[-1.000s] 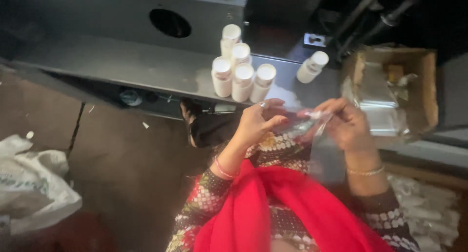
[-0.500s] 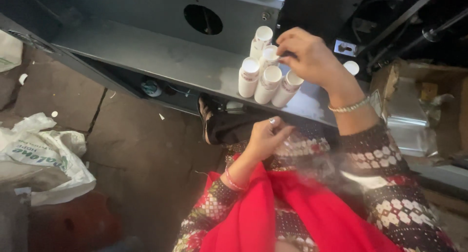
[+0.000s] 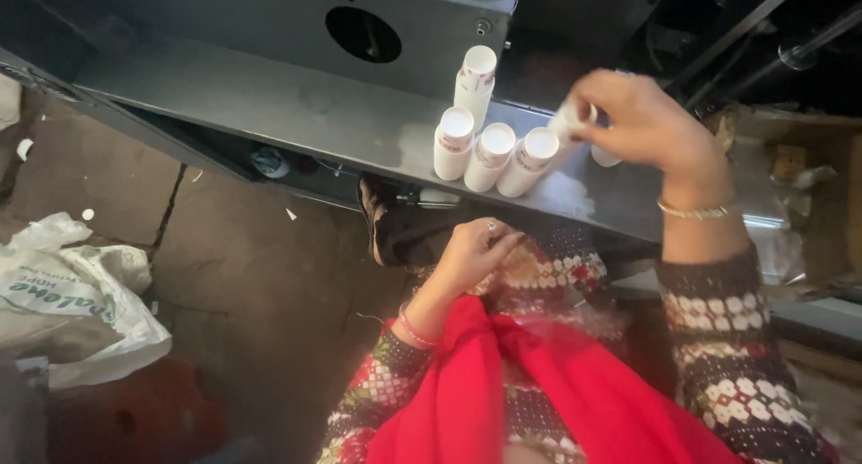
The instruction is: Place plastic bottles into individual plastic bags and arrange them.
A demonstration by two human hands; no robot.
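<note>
Head view showed four capped white bottles already grouped on the grey metal ledge, while the right hand clamped a fifth white bottle just beside them and the left hand rested loosely curled and empty on the lap.

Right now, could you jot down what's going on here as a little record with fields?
Setting: grey metal shelf above a stone floor
Right hand: raised over the shelf, fingers closed on a white bottle
Left hand: low near the lap, empty as far as can be seen
On shelf: four more white bottles; three in a row, one behind
Machine panel: behind the shelf, with a round hole
Floor, left: crumpled white plastic bag
</note>
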